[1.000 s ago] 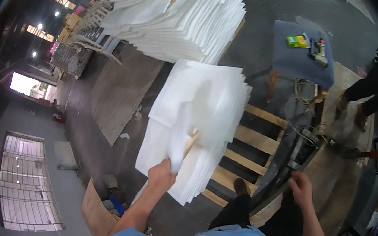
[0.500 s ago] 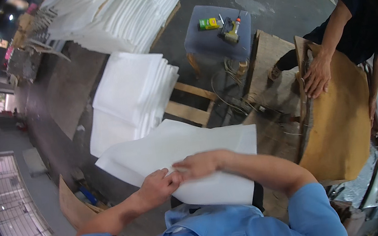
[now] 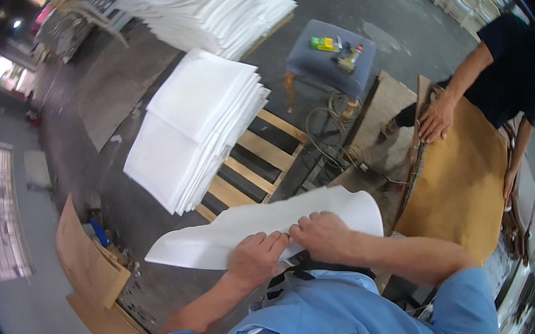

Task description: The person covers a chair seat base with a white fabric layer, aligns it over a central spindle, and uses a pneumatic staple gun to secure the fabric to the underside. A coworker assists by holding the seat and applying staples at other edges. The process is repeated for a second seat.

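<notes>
A white foam sheet point(image 3: 203, 243) is stretched sideways close in front of my body, its near edge pulled toward me. My left hand point(image 3: 257, 259) is closed on that edge, fingers curled over it. Right beside it, my right hand point(image 3: 321, 235) grips the same edge with bent fingers, the two hands almost meeting. The sheet's left end tapers to a point, while its right end curves over. Past the sheet, a stack of similar white sheets point(image 3: 191, 103) lies on a wooden pallet point(image 3: 267, 148).
A taller white stack point(image 3: 230, 13) stands farther back. A padded grey stool point(image 3: 308, 60) carries a power tool point(image 3: 349, 60) and a green-yellow box point(image 3: 323, 43). Cables point(image 3: 326, 127) lie on the floor. At right, another person's hand point(image 3: 437, 122) rests on a tan covered panel point(image 3: 457, 178). Boards point(image 3: 86, 253) lean at left.
Both hands have shifted right and moved apart from their overlapping pose, now gripping the near edge. The sheet is folded narrower toward my body. My view has turned, showing more of the pallet.
</notes>
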Motion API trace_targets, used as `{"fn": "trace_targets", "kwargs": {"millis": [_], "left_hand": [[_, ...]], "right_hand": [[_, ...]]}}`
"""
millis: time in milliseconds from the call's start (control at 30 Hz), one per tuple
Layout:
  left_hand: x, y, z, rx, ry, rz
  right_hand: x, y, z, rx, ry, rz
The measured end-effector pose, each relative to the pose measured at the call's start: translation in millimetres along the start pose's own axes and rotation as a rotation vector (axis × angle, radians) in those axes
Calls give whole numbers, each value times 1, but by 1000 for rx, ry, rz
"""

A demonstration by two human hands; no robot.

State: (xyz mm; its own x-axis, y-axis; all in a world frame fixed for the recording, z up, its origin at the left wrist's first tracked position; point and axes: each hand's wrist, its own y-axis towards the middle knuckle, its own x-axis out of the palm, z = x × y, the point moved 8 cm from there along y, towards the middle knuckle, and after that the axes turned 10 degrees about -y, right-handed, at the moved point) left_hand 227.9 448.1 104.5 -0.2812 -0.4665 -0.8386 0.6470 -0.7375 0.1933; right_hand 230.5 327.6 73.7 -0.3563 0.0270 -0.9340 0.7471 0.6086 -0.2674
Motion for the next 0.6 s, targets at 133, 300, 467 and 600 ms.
{"fn": "trace_targets", "kwargs": {"millis": [133,300,467,600], "left_hand": [[-74,-54,65,-24,108,377],[-42,-90,131,176,-598,415],[101,-47,0,-484,-1409,105],[99,-1,-70,-744,-1843,288]], "right_hand": [[-70,14,-51,-341,-126,113],[-209,39,-153,-605,-302,314],[-329,11,-262,-653,-482,349],[-441,-43,-317,-520,-587,568]]}}
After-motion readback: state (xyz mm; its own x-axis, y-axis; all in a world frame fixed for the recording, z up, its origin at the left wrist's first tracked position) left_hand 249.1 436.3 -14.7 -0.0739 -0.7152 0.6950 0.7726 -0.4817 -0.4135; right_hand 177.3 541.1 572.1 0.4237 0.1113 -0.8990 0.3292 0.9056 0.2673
